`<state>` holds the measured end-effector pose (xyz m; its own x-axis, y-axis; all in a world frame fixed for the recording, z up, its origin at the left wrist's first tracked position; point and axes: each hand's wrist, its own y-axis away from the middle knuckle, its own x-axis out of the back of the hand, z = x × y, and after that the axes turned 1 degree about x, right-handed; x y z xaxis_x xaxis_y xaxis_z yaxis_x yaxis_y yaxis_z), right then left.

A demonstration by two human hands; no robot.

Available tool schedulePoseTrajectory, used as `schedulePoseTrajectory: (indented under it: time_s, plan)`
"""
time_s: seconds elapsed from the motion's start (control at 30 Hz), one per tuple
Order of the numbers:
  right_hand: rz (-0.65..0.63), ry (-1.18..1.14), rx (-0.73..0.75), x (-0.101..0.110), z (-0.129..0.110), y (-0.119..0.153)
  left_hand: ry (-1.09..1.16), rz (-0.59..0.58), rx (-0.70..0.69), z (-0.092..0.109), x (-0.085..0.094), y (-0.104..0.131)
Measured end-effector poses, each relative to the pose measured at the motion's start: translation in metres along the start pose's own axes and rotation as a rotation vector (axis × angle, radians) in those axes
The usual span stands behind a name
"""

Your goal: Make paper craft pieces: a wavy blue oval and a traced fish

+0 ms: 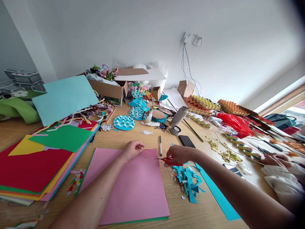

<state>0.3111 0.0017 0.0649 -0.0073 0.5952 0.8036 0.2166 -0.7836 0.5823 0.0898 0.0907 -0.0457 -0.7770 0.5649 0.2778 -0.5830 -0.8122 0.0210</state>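
A large pink sheet (pixel 135 187) lies on top of a green one on the wooden table, with a thin drawn outline near its top right corner. My left hand (pixel 132 150) is over the sheet's top edge, its fingers curled; what they hold, if anything, is too small to tell. Red-handled scissors (pixel 177 164) are in my right hand (pixel 177 155), their blades pointing left over the sheet's right edge. Just above the blades lies a pen (pixel 160 145). A small white fish cutout (pixel 146 132) rests beyond the sheet.
Coloured sheets (pixel 28 168) are stacked at left. Blue scraps (pixel 189 181) and a blue strip (pixel 219 194) lie at right. A phone (pixel 187 141), a metal flask (pixel 179 115) and a glue bottle (pixel 149 117) stand or lie beyond. Another person's hands (pixel 277 159) are at far right.
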Motion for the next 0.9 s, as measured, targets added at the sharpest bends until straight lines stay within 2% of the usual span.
schedulePoseTrajectory:
  time_s: [0.37, 0.9]
  plan:
    - [-0.004, -0.009, -0.003, -0.0022, -0.0022, -0.0008, -0.011, 0.012, 0.004, 0.0006, -0.0003, 0.0001]
    - [-0.006, -0.138, -0.009, -0.0081, 0.0057, -0.0018, -0.015, 0.007, 0.002, -0.0010, 0.0006, -0.0003]
